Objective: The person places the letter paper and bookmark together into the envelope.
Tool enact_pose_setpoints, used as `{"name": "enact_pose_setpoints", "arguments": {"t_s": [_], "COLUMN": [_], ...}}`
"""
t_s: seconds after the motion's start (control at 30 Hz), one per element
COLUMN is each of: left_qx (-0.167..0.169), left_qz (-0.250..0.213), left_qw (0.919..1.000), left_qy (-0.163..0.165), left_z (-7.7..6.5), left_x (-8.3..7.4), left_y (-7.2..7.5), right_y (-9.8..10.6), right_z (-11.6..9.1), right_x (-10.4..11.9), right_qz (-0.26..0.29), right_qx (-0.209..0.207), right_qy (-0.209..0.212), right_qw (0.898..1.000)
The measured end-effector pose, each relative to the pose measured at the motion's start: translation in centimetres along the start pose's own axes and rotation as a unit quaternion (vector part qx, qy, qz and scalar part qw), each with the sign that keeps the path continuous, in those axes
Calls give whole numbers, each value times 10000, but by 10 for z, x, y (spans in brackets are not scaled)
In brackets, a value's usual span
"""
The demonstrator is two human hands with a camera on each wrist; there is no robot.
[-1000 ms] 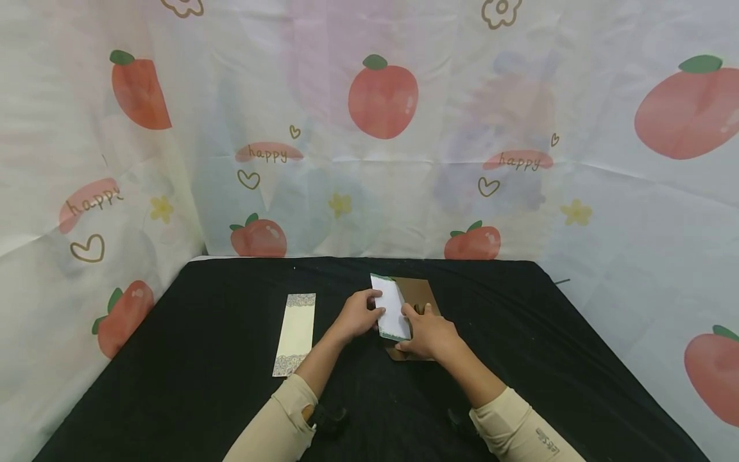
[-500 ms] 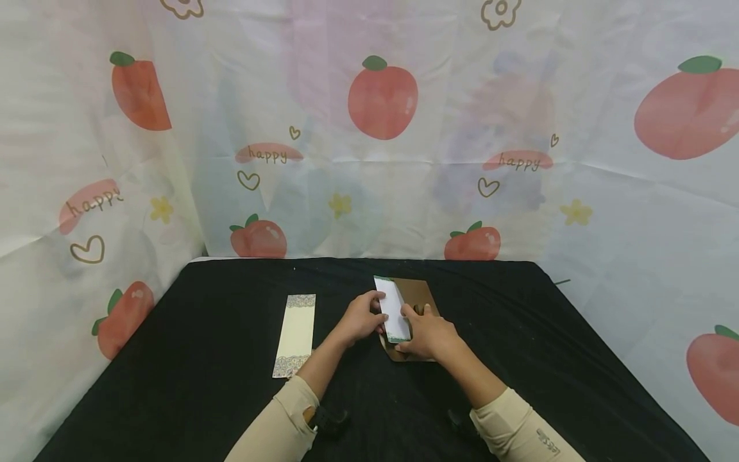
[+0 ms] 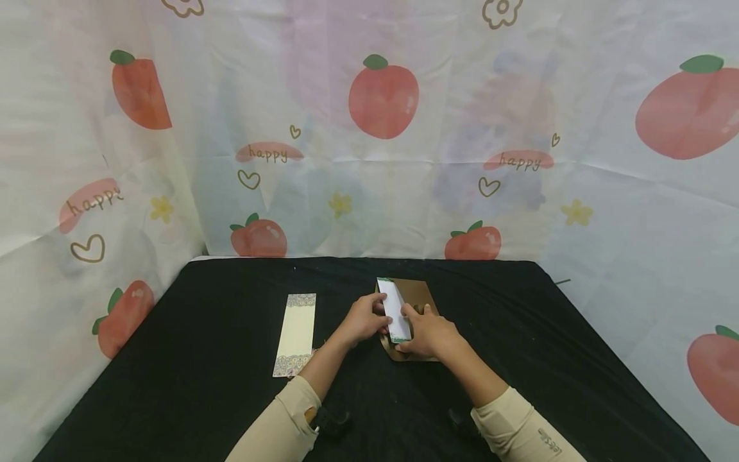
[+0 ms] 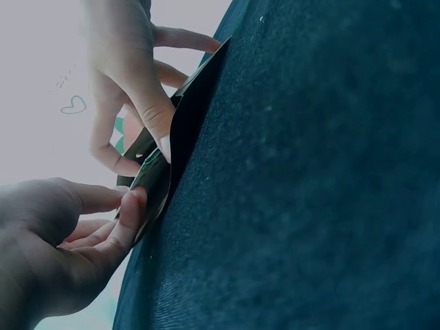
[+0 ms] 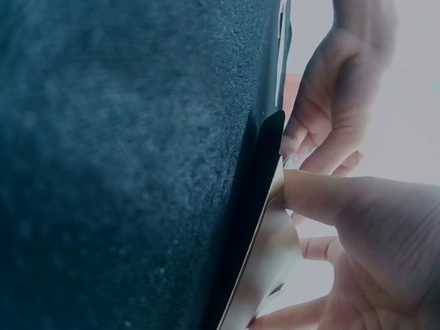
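Note:
In the head view my left hand pinches the left edge of a white card with green patterned ends. The card's right side runs in under the edge of a brown-gold envelope lying on the black cloth. My right hand holds the envelope, thumb at its near-left edge and fingers spread over its top. In the right wrist view the right thumb rests at the edge of the shiny envelope. The left wrist view shows the left fingers close to the envelope's opening.
A long cream card with lace-patterned ends lies to the left, its near corner close to the left forearm. Black cloth covers the table. A printed fabric backdrop stands behind and at the sides.
My left hand has moved slightly right, pushing the white card farther into the envelope, so less of it shows. The right hand and the envelope have stayed nearly in place.

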State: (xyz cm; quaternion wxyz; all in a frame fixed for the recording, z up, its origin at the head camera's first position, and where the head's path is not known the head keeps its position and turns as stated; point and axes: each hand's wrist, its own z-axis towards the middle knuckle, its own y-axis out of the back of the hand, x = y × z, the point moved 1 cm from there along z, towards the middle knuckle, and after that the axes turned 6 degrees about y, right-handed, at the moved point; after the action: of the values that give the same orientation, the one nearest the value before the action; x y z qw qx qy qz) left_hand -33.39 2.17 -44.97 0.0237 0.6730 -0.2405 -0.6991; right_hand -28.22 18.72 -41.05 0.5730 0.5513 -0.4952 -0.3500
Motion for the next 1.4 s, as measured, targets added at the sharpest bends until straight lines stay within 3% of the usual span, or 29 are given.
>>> {"name": "enact_pose_setpoints", "arguments": {"t_s": [1.4], "left_qx": [29], "left_qz": [-423], "left_qw": [9991], "left_qy": [40], "left_z": [-1], "left_x": [2], "left_y": [-11], "right_y": [0], "right_z": [-1], "right_x": [2], "right_qz": [117], "right_qx": [88], "right_qy": [132], "right_qw": [9998]}}
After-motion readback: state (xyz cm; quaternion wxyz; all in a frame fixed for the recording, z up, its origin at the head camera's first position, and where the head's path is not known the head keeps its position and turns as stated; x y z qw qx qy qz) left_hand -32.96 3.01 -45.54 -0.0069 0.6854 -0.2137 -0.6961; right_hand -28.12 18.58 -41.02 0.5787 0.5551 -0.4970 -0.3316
